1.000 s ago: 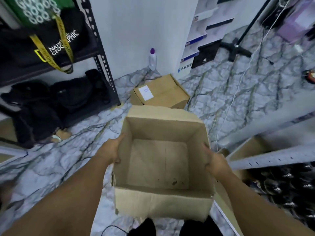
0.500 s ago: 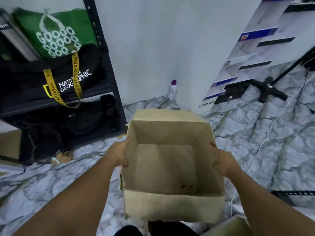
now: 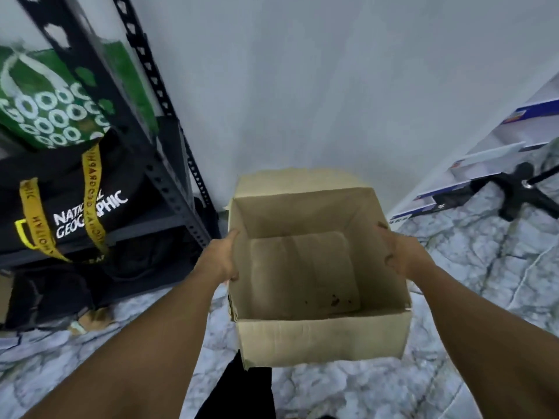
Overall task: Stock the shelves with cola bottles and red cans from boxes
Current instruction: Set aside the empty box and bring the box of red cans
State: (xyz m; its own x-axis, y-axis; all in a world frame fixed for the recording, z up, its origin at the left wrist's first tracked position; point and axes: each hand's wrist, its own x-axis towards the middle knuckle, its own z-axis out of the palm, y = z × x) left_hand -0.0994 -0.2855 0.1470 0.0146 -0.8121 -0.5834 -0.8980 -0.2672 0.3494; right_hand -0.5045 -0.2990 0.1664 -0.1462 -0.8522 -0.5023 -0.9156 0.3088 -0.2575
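I read "NATIONAL GEOGRAPHIC" in white on a black bag [image 3: 90,207] that sits on the black metal rack [image 3: 169,189] at my left; the same words run in black along its yellow straps [image 3: 92,201], where I can only partly make them out. Above it, a green bag [image 3: 45,107] carries rows of white rings and a white "G". At the right edge stand white shelves [image 3: 484,164] with blue strips, their print too small for me to read.

I hold an open cardboard box [image 3: 320,337] up over the marble-patterned floor [image 3: 484,267], in front of the white wall. Its inside shows only bare cardboard with a few dark specks near the front.

My left hand [image 3: 219,258] grips the box's left wall, thumb curled over the rim. My right hand [image 3: 399,255] grips the right wall, fingers hooked over its top edge.
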